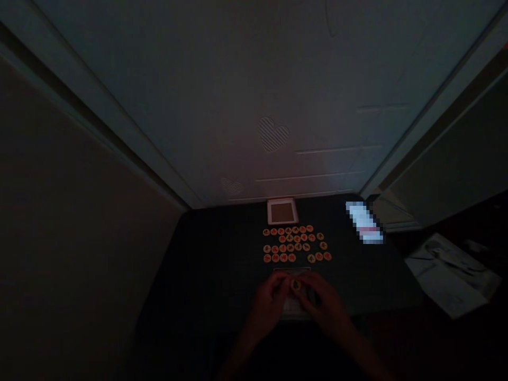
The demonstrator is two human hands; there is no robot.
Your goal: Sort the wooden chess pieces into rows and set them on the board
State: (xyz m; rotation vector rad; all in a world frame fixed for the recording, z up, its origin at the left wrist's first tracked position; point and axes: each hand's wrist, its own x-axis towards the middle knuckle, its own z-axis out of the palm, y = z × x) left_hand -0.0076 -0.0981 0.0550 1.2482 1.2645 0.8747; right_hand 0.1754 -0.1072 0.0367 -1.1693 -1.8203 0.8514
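Observation:
The room is very dim. My left hand and my right hand meet over a small pale box at the near edge of a dark table. Between their fingertips sits one round wooden game piece; which hand pinches it is unclear. Both hands' fingers are curled. Beyond them, several round wooden game pieces with red or dark marks lie in rows on the table. A square box lid lies behind the rows.
A pixelated pale object lies at the table's far right. A pale door with heart patterns rises behind the table. Papers or a plastic bag lie to the right of the table.

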